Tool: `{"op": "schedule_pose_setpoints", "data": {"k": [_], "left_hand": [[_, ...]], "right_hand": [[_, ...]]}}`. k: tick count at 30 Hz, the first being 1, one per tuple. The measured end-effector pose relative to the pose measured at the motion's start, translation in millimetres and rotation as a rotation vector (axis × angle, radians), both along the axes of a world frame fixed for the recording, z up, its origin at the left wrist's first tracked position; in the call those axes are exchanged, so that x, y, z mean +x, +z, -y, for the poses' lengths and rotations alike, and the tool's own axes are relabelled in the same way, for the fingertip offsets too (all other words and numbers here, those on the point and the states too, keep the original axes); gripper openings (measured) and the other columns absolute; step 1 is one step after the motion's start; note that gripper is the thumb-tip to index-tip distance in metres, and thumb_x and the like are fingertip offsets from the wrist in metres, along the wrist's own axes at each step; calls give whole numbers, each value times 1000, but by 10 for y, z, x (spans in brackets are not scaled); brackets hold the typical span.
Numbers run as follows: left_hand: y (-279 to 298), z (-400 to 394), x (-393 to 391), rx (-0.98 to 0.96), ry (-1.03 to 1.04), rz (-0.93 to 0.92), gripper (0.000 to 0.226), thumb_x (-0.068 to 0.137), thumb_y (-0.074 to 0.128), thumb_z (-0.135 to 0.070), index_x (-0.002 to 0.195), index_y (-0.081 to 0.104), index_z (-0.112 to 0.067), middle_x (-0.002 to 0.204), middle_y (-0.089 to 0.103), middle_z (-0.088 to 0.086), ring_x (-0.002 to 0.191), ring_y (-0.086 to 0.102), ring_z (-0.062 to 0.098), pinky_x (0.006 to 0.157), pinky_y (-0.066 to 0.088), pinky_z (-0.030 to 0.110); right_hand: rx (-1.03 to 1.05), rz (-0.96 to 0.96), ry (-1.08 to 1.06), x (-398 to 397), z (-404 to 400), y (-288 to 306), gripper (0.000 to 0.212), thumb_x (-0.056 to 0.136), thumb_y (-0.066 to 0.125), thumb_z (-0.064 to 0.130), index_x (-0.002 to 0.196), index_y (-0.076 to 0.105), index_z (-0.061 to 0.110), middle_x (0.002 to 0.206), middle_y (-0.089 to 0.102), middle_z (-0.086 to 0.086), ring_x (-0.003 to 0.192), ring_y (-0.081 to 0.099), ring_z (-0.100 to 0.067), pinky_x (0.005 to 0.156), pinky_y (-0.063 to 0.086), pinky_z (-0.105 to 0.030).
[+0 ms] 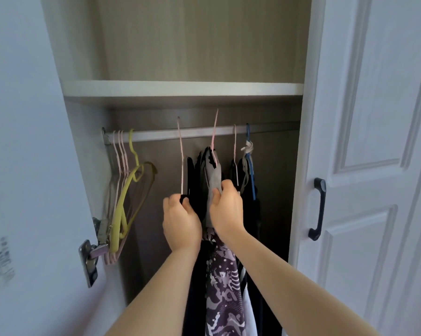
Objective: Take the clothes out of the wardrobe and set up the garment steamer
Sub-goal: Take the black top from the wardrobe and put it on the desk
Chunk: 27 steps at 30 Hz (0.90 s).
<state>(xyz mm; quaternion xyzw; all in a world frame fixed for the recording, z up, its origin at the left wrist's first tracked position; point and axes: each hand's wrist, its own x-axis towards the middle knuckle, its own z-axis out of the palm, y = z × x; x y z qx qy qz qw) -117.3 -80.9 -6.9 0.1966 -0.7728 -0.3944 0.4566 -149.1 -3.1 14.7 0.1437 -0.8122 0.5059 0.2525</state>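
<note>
Both hands point(225, 209) grip clothes point(213, 175) under rail point(156, 135).

Empty hangers point(122, 190), pink and yellow, hang bunched at the rail's left end. A black handle point(318, 209) sits on the white door point(374, 141). A shelf point(180, 89) spans above.

light: soft daylight is falling evenly on the white doors point(374, 141)
shadow: the wardrobe's recess under the shelf point(180, 89) is lying dim
edges: wide-angle bending is curving the door lines
focus: slight softness is showing throughout
</note>
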Motion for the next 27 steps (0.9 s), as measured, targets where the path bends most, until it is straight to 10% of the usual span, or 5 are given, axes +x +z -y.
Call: {"op": "schedule_pose_setpoints", "data": {"k": [17,27], "left_hand": [[240,-414,605,114,-10,-40,27,101,42,-18,117,58,-4,110,55,8,93,59,23,77,47,31],[-31,-667,1453,283,-109,-20,24,100,44,-18,116,58,-6,109,55,7,93,54,20,79,42,28]], "right_hand": [[-49,157,90,832,-568,-195,17,100,43,22,86,48,15,76,53,-2,64,49,-14,57,46,-32],[-27,189,91,1618,-892,-109,31,99,41,16,69,33,18,67,38,2,57,33,-11,50,30,-24]]}}
